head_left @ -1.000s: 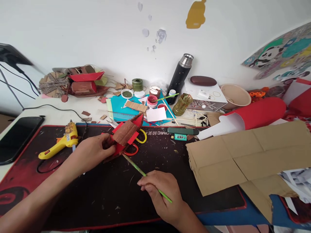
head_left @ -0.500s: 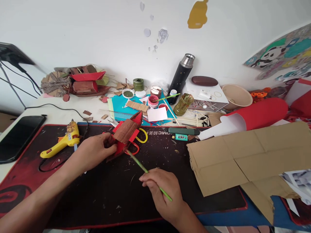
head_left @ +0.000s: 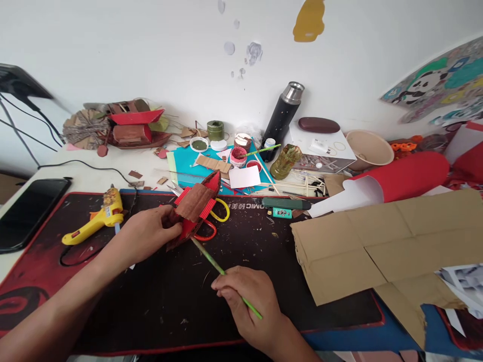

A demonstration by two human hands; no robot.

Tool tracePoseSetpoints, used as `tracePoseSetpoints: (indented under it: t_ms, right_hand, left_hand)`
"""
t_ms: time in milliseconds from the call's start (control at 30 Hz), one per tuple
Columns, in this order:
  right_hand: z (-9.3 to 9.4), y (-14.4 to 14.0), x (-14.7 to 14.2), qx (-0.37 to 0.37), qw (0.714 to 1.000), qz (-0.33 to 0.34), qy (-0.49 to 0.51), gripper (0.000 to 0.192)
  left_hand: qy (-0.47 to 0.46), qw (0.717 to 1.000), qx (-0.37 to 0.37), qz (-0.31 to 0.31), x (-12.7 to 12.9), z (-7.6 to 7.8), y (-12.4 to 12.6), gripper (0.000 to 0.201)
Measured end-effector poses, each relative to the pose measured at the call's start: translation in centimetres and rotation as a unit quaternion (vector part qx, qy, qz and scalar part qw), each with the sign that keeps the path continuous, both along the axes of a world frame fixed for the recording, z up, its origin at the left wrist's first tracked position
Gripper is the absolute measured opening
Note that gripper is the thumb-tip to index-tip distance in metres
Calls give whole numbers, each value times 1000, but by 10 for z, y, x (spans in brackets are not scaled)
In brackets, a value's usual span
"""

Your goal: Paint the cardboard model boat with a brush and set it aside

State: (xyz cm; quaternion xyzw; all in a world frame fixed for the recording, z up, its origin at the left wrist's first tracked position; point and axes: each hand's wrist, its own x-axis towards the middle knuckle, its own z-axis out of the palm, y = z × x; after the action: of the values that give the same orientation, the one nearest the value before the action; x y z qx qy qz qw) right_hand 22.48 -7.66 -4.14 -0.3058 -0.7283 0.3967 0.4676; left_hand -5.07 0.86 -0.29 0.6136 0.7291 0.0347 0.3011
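Observation:
My left hand [head_left: 156, 231] grips one end of a small model boat [head_left: 195, 202], which has a brown curved roof and red corrugated sides. The boat is tilted, its far tip pointing up and to the right. In my right hand [head_left: 251, 296] is a thin green paintbrush [head_left: 213, 261], held like a pen. Its tip meets the near side of the hull; the bristles cannot be made out. Scissors [head_left: 222, 210] with one yellow and one red handle loop lie partly hidden beneath the boat.
A yellow hot glue gun [head_left: 101, 216] lies left of my left hand. Behind stand open paint jars [head_left: 238, 157], a black thermos [head_left: 281, 120] and finished model boats [head_left: 132, 133]. Cardboard [head_left: 339, 251] covers the right side, beside a red paper roll [head_left: 411, 173]. A phone [head_left: 32, 213] rests far left.
My right hand and the paintbrush have shifted slightly left and down, the tip sliding along the hull toward my left hand. The left hand and boat have barely moved.

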Motion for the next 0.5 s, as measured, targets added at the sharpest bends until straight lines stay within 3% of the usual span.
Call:
tracePoseSetpoints:
  t_ms: [167, 367, 500]
  right_hand:
    - [1, -4, -7, 2, 999, 41, -28, 39]
    - [1, -1, -5, 4, 1000, 9, -5, 34]
    - [0, -4, -8, 3, 999, 38, -29, 35]
  left_hand:
    - [-1, 1000, 1, -6, -1, 1, 1, 28]
    - [-2, 1000, 0, -8, -2, 1, 1, 29]
    - [-3, 1000, -2, -5, -3, -2, 1, 28]
